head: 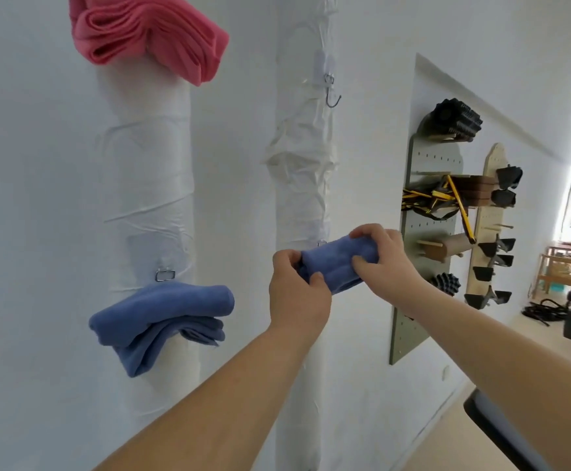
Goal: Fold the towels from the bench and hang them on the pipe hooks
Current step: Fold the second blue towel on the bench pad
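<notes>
While facing the white wall [22, 164], finding at far left a pink towel [148, 35] bunching in folds high on the left pipe [145, 181]. Moving down that same wrapped pipe, noting a metal hook [165, 275] and, just beneath it, a hung blue towel [161, 314] drooping in folded layers. Passing right to the second pipe [301, 164], spotting a bare hook [331, 95] sticking out of its upper part. Holding a rolled blue towel [338, 263] crosswise in front of this pipe, well below the bare hook, with a lower fitting [321, 243] peeking out just behind the cloth. Pinching the towel's left end with the left grip [297, 297], between thumb and curled fingers. Clamping the right end with the right grip [389, 266], wrapping fingers over the top and pressing the thumb on the front. Going further right, seeing a grey pegboard [423, 239] carrying black rollers [454, 122], yellow-and-black straps [427, 198] and wooden blocks [474, 190], then a wooden board [488, 215] bearing black pieces [501, 195].
</notes>
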Demonstrator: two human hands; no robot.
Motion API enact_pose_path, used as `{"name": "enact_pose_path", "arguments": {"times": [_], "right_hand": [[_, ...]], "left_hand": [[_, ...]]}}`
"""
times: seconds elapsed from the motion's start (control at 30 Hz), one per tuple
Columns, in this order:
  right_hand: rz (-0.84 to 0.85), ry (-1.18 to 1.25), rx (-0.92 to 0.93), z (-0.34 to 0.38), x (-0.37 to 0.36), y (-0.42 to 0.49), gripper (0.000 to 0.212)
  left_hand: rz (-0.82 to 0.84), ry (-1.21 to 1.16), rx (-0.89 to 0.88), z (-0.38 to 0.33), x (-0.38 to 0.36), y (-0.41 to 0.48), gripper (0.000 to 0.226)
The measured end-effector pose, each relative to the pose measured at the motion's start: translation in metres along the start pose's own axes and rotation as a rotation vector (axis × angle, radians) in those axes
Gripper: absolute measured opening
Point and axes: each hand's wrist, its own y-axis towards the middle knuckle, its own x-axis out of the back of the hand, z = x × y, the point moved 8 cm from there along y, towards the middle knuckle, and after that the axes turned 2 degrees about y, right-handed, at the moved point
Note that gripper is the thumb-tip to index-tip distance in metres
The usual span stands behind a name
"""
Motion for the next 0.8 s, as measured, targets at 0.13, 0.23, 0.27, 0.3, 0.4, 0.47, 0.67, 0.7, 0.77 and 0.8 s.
{"name": "enact_pose_path", "arguments": {"times": [0.13, 0.23, 0.27, 0.3, 0.4, 0.47, 0.67, 0.7, 0.77, 0.8], "right_hand": [[0.028, -0.013, 0.026, -0.016, -0.012, 0.031, 0.033], [0.057, -0.005, 0.047, -0.028, -0.023, 0.044, 0.032], [0.064, 0.0, 0.05, -0.031, -0.027, 0.048, 0.03], [0.074, 0.002, 0.046, -0.033, -0.029, 0.051, 0.029], [0.128, 0.036, 0.008, -0.039, -0.039, 0.06, 0.021], [0.163, 0.002, -0.046, -0.047, -0.043, 0.062, 0.019], [0.204, -0.076, -0.171, -0.072, -0.052, 0.073, 0.031], [0.207, -0.171, -0.135, -0.069, -0.052, 0.075, 0.032], [0.186, -0.315, 0.012, -0.056, -0.052, 0.078, 0.031], [0.183, -0.346, 0.092, -0.049, -0.053, 0.077, 0.03]], "left_hand": [[-0.076, 0.031, -0.061, 0.005, -0.014, 0.023, 0.039], [-0.104, 0.112, -0.064, 0.019, -0.017, 0.038, 0.033], [-0.109, 0.125, -0.053, 0.026, -0.017, 0.043, 0.031], [-0.113, 0.122, -0.037, 0.033, -0.016, 0.047, 0.03], [-0.105, 0.074, 0.026, 0.051, -0.017, 0.053, 0.031], [-0.086, 0.068, 0.028, 0.057, -0.021, 0.053, 0.03], [-0.03, 0.488, -0.168, 0.037, -0.032, 0.059, 0.031], [-0.019, 0.576, -0.252, 0.029, -0.034, 0.057, 0.032], [0.04, 0.671, -0.433, 0.019, -0.044, 0.051, 0.038], [0.073, 0.698, -0.476, 0.019, -0.049, 0.049, 0.041]]}}
